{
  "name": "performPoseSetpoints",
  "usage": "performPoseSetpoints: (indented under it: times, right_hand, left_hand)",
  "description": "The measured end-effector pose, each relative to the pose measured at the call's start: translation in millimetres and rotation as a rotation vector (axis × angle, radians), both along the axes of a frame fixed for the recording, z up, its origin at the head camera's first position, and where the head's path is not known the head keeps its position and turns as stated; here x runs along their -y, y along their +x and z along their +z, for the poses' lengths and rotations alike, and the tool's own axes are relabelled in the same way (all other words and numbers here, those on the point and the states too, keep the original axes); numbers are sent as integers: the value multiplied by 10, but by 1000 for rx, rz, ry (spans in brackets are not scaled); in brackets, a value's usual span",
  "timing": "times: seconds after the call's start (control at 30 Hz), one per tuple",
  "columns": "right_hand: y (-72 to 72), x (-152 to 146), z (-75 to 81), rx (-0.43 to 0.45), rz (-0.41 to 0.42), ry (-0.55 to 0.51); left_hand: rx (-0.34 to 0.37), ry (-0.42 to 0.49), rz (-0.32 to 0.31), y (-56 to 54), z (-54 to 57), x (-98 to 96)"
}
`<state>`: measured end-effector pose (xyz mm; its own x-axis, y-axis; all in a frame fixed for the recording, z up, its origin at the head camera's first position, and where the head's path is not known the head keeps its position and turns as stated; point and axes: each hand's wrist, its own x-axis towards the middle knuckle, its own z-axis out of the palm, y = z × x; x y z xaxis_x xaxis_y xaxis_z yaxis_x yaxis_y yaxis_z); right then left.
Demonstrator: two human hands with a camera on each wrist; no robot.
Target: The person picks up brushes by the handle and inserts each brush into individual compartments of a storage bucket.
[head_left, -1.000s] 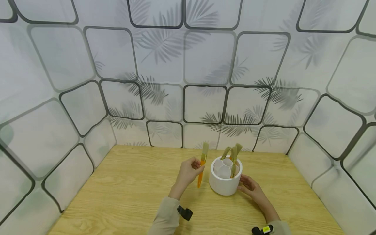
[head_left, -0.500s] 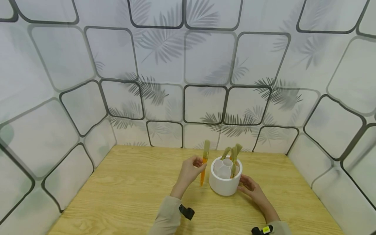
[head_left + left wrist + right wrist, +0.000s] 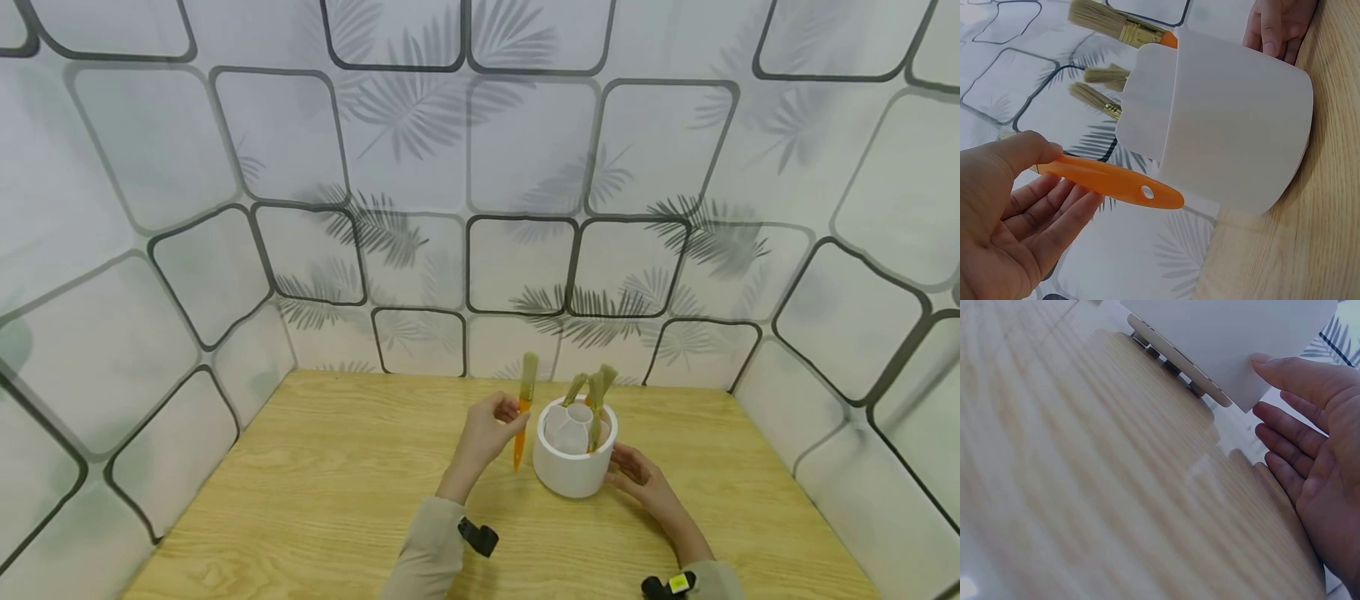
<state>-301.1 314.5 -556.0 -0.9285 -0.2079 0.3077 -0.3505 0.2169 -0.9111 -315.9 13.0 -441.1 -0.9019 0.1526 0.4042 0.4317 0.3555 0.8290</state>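
My left hand (image 3: 482, 432) pinches a paintbrush (image 3: 520, 433) by its orange handle, bristles up. The brush stands upright just left of a round white holder (image 3: 573, 473), apart from the table. In the left wrist view, the handle (image 3: 1113, 181) slants in front of the holder's wall, its hanging hole showing. Inside the holder, several more paintbrushes (image 3: 597, 390) lean among white divided compartments. At the holder's right side is my right hand (image 3: 647, 483). In the right wrist view, the right thumb (image 3: 1272, 367) touches the holder's wall near its base, and the other fingers extend loosely.
The holder stands on a light wooden table (image 3: 337, 467), set on a raised base (image 3: 1179, 359) with gaps under it. Walls (image 3: 420, 250) covered in a leaf-and-frame pattern enclose the table at the back and both sides.
My left hand has moved slightly right and up with the paintbrush, bringing it closer to the holder and more upright. The right hand and the holder have stayed in place.
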Motion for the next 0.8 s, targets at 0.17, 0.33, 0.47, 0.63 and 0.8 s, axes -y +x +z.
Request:
performPoseSetpoints:
  times: [0.17,0.33,0.47,0.63,0.8]
  right_hand:
    - [-3,3,4,-11,14,-9]
    - [-2,-1,1,-11,16,-12]
    - [-3,-4,-5,28,-4,4]
    - [-5,-1,6,82,-27,24]
    - [0,10,30,97,-28,37]
  left_hand:
    - [15,-13,7,-2,20,-10]
    - [-11,-4,5,2,35,-26]
    - [-30,8,4,1,36,-34]
    - [-43,13,8,-10,41,-49]
    - [-63,22,7,-29,62,-64]
